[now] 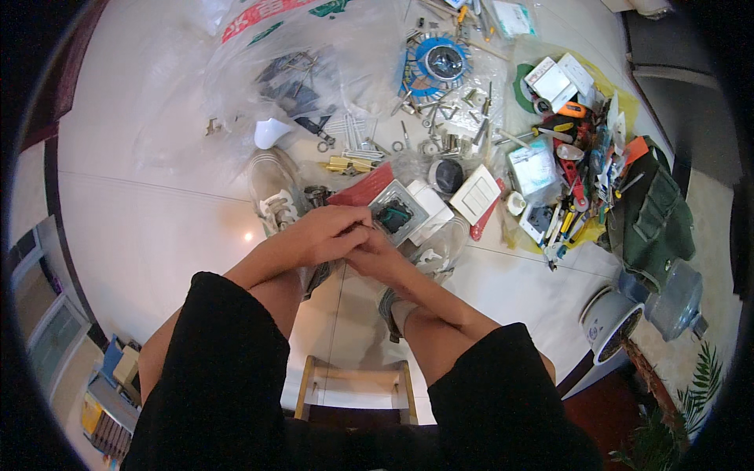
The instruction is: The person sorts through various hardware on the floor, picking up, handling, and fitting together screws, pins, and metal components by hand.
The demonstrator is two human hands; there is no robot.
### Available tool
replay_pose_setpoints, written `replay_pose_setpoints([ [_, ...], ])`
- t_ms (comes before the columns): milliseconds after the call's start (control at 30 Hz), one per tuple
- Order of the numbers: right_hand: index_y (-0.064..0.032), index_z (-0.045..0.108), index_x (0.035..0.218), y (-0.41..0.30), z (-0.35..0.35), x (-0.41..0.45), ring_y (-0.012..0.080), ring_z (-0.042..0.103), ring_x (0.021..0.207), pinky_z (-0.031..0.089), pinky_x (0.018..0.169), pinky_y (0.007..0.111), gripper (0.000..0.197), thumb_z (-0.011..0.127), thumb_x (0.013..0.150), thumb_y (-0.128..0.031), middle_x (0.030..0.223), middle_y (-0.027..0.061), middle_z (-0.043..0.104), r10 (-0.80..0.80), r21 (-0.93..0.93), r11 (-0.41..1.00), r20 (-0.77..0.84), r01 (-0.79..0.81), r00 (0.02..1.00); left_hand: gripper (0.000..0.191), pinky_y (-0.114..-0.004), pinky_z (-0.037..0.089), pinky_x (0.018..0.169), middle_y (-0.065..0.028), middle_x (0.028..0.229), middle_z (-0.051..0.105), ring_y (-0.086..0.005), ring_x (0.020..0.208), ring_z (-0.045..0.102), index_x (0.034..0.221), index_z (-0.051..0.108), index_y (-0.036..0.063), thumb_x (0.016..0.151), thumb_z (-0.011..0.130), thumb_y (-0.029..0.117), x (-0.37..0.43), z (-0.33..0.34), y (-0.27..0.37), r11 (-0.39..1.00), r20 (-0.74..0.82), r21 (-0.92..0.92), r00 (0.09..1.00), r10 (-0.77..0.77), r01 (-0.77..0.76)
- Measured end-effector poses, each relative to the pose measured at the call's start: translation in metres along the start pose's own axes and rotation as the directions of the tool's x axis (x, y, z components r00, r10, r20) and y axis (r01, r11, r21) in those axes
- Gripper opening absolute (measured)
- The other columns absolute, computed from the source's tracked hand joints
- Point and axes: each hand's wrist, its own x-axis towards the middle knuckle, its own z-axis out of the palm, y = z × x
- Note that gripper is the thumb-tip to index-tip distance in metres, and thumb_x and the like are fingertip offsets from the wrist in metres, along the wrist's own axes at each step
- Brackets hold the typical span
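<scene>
My left hand (330,231) and my right hand (374,252) meet in front of my knees, fingers overlapping. Whether anything small is between them is hidden. Just beyond my fingertips lies a square grey electrical box or frame (410,202) with a dark interior and a green strip in it. A white piece (437,206) sits partly under its right side. Farther right, a white wall switch plate with rockers (476,194) lies tilted near a black round roll (446,176). A red packet (364,187) is behind the box.
Screws, bolts and washers (450,112) are spread on plastic beyond my shoes, near a blue disc (433,65). Hand tools (580,171) pile up at right beside a green canvas bag (660,212). A large clear plastic bag (330,65) lies at far left. A potted plant (609,324) is at lower right.
</scene>
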Motion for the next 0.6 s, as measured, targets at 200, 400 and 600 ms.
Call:
replay_pose_setpoints([
  [200, -0.007, 0.063, 0.111, -0.018, -0.003, -0.002, 0.006, 0.054, 0.077, 0.044, 0.059, 0.023, 0.026, 0.063, 0.092, -0.025, 0.089, -0.0039, 0.059, 0.313, -0.006, 0.95, 0.062, -0.314, 0.948, 0.022, -0.044, 0.046, 0.075, -0.0194, 0.09, 0.061, -0.0384, 0.087, 0.06, 0.099, 0.053, 0.0054, 0.095, 0.047, 0.026, -0.008, -0.003, 0.001, 0.995, 0.066, 0.04, 0.993, -0.093, 0.09],
  [400, -0.0074, 0.063, 0.107, -0.043, 0.0, -0.005, 0.008, 0.052, 0.071, 0.042, 0.056, 0.025, 0.02, 0.061, 0.092, -0.02, 0.082, -0.0027, 0.056, 0.46, -0.109, 0.879, -0.065, -0.465, 0.885, 0.027, -0.046, 0.047, 0.081, -0.0194, 0.101, 0.063, -0.0393, 0.095, 0.061, 0.111, 0.054, 0.0081, 0.097, 0.045, 0.029, -0.005, 0.005, -0.017, 0.999, 0.127, 0.042, 0.992, -0.004, -0.001],
  [600, -0.0078, 0.063, 0.107, -0.048, -0.006, -0.019, 0.0074, 0.05, 0.069, 0.04, 0.055, 0.024, 0.02, 0.061, 0.092, -0.02, 0.08, -0.0034, 0.054, 0.511, -0.061, 0.856, -0.049, -0.513, 0.858, 0.033, -0.044, 0.047, 0.084, -0.0187, 0.105, 0.063, -0.0368, 0.099, 0.061, 0.109, 0.055, 0.0066, 0.096, 0.047, 0.036, 0.01, 0.015, -0.011, 0.99, 0.23, 0.126, 0.969, -0.093, 0.065],
])
